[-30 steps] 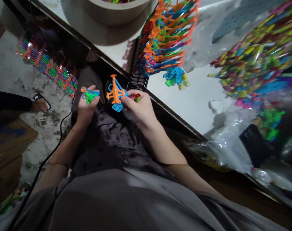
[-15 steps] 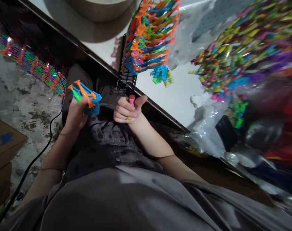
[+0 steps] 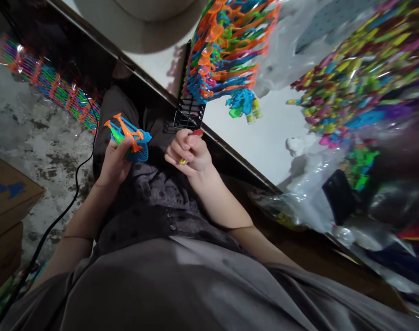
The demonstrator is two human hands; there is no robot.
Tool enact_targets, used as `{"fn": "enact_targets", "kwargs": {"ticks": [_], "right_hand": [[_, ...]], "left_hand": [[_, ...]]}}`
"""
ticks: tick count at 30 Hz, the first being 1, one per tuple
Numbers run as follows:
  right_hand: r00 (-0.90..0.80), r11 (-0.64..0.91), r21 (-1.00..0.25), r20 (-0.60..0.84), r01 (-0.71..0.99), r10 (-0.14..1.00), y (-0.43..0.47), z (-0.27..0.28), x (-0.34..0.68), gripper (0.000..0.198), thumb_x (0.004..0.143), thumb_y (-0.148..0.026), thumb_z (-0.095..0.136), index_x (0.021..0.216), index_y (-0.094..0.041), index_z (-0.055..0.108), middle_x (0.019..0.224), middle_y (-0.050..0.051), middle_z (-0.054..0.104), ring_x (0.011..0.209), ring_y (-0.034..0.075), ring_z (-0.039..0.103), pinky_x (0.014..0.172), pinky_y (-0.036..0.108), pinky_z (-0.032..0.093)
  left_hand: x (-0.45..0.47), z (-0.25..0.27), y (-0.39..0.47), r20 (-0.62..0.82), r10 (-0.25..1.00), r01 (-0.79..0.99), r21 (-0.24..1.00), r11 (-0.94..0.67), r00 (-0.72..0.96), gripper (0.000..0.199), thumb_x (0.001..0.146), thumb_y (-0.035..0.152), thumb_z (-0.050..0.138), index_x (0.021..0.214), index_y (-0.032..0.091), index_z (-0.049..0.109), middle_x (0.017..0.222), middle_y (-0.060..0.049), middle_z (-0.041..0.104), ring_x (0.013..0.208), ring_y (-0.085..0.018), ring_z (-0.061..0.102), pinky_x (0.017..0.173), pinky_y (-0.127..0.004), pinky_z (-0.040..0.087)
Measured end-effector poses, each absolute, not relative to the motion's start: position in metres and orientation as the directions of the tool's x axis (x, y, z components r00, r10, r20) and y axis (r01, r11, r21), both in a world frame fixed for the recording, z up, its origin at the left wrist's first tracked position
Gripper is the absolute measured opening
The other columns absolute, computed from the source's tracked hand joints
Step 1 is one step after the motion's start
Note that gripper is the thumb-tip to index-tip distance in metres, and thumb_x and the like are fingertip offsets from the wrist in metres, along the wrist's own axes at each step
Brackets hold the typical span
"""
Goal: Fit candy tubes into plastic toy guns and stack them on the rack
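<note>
My left hand (image 3: 116, 161) is closed around a bunch of plastic toy pieces (image 3: 129, 135) in orange, blue and green, held above my lap. Some of the pieces have long stems, and a blue one has a mesh-like face. To the right, my right hand (image 3: 190, 151) is closed with the thumb bent over the fingers. A small red piece (image 3: 198, 133) sticks out at the top of that fist, and a bit of yellow shows lower between the fingers. Most of what this hand holds is hidden. The hands are apart.
A black wire rack (image 3: 190, 112) at the edge of the white table (image 3: 261, 142) carries rows of colourful plastic pieces (image 3: 226, 59). Farther right lie a heap of small wrapped pieces (image 3: 361, 73) and clear plastic bags (image 3: 309, 188). Cardboard boxes (image 3: 12, 197) and a black cable (image 3: 76, 184) are at left.
My right thumb, stretched out before, has folded down over the fingers, covering the pink part of the held piece. The whole view has shifted slightly. My left hand keeps its hold.
</note>
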State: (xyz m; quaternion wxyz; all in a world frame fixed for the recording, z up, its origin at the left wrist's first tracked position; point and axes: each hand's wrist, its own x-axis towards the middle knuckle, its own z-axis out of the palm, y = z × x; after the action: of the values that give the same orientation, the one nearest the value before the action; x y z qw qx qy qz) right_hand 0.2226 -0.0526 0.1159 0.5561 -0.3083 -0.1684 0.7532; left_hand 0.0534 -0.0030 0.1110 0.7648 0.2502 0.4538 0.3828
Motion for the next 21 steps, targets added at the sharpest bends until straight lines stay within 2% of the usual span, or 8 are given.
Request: {"fn": "enact_targets", "kwargs": {"ticks": [5,10,15,21], "right_hand": [[0.002,-0.297,-0.78,-0.357,-0.55,0.934,-0.0518,0.1239,0.2176,0.054,0.061,-0.059,0.076,0.06,-0.02,0.039,0.04,-0.01,0.037,0.034,0.003,0.03,0.035,0.016,0.025],[0.03,-0.401,-0.852,-0.435,-0.337,0.9,-0.0512,0.1258,0.2149,0.047,0.063,-0.055,0.076,0.065,-0.017,0.048,0.046,-0.006,0.049,0.04,0.004,0.041,0.039,0.016,0.031],[0.016,-0.401,-0.862,-0.427,-0.311,0.904,-0.0516,0.1273,0.2146,0.043,0.066,-0.052,0.075,0.066,-0.017,0.05,0.05,-0.005,0.05,0.045,0.005,0.045,0.043,0.017,0.036],[-0.032,-0.36,-0.875,-0.37,-0.323,0.928,-0.0538,0.1242,0.2191,0.041,0.064,-0.045,0.078,0.087,-0.017,0.058,0.059,-0.005,0.051,0.053,0.007,0.05,0.053,0.02,0.043]], "left_hand": [[0.0552,0.1148,-0.0037,-0.48,0.829,-0.325,0.765,0.556,0.286,0.025,0.071,0.037,0.076,0.085,0.02,0.063,0.079,0.003,0.069,0.076,-0.011,0.068,0.071,-0.02,0.052],[0.056,0.1143,-0.0049,-0.438,0.854,-0.343,0.785,0.515,0.28,0.035,0.061,0.042,0.082,0.082,0.021,0.064,0.081,0.003,0.07,0.077,-0.011,0.067,0.075,-0.021,0.052],[0.0565,0.1146,-0.0062,-0.446,0.853,-0.354,0.777,0.52,0.272,0.035,0.057,0.042,0.083,0.079,0.022,0.065,0.079,0.004,0.07,0.074,-0.009,0.066,0.074,-0.02,0.052],[0.0565,0.1131,-0.0067,-0.525,0.823,-0.31,0.762,0.569,0.219,0.019,0.071,0.031,0.076,0.081,0.02,0.063,0.078,0.003,0.07,0.08,-0.012,0.068,0.076,-0.022,0.052]]}}
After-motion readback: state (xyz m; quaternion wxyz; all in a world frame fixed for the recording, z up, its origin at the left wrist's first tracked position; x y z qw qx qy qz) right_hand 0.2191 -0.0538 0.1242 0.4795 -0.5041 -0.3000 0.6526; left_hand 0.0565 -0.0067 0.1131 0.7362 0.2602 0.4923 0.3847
